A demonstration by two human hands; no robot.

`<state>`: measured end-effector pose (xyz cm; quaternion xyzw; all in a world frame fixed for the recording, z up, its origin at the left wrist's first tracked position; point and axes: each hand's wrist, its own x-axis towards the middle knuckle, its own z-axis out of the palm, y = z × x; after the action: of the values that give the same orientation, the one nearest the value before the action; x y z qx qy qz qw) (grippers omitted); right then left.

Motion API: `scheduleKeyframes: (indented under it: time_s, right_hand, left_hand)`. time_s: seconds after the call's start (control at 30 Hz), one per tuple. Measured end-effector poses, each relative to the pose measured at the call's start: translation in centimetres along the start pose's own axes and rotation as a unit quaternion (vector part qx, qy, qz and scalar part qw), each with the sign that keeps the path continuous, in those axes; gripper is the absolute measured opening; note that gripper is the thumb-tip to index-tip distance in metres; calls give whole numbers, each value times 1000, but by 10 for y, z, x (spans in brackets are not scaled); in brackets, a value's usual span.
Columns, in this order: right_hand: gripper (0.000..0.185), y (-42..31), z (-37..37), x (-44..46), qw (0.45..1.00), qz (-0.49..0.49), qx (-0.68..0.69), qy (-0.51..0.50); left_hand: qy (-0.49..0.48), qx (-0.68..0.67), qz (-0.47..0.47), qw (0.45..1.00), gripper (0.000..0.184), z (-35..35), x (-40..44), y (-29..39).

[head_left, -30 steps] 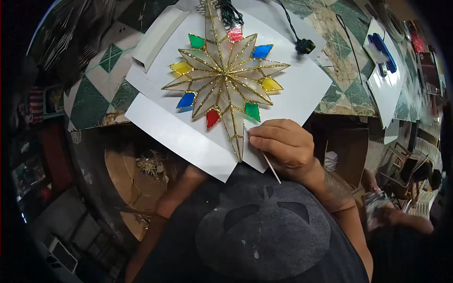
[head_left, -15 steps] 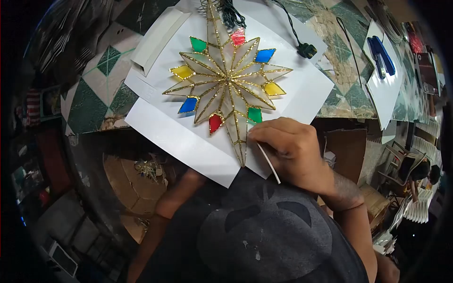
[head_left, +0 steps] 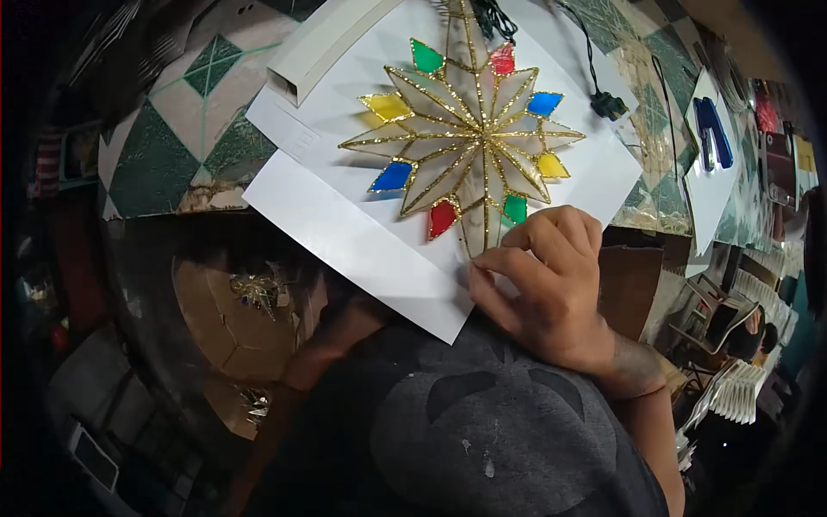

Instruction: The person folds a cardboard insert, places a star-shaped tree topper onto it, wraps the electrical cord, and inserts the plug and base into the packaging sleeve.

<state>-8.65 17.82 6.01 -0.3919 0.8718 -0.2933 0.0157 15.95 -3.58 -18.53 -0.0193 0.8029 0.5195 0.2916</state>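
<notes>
A star-shaped lantern (head_left: 479, 142) with translucent pale rays, gold glitter edges and small red, green, blue and yellow diamonds lies on white sheets. My right hand (head_left: 547, 289) is closed at its lower ray, thumb and forefinger pinched together there, with the ray's tip hidden behind the fingers. My left hand (head_left: 355, 317) is low at the table's front edge, in shadow beside the white sheet (head_left: 345, 246). The left fingers are hidden, so whether they hold anything does not show.
A white box-like channel (head_left: 332, 43) lies at upper left on the green-and-white tiled table (head_left: 185, 129). A dark cord with a plug (head_left: 608, 105) is at upper right, with a blue stapler (head_left: 713, 133) farther right. Below the table stands a cardboard box (head_left: 207, 302) with glittery pieces.
The view has shifted, so the lantern appears farther right. My right hand has come over the lower ray's end. A thin white strip seen under that hand before is out of sight.
</notes>
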Motion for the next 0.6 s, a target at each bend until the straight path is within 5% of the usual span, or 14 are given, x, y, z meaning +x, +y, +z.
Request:
scheduleKeyframes:
  time_s: [0.17, 0.33, 0.5, 0.6]
  right_hand:
    - [17, -9, 11, 5, 998, 6, -69, -2]
    - [16, -11, 17, 3, 999, 25, -43, 11]
    - [17, -15, 14, 9, 997, 29, -68, -11]
    - [17, -18, 18, 16, 995, 17, -99, -15]
  left_hand:
    - [60, -259, -68, 962, 67, -41, 4, 92]
    - [2, -130, -138, 982, 74, -41, -4, 51]
    - [-8, -34, -79, 996, 69, -21, -4, -8]
    - [43, -157, -67, 984, 68, -13, 4, 3]
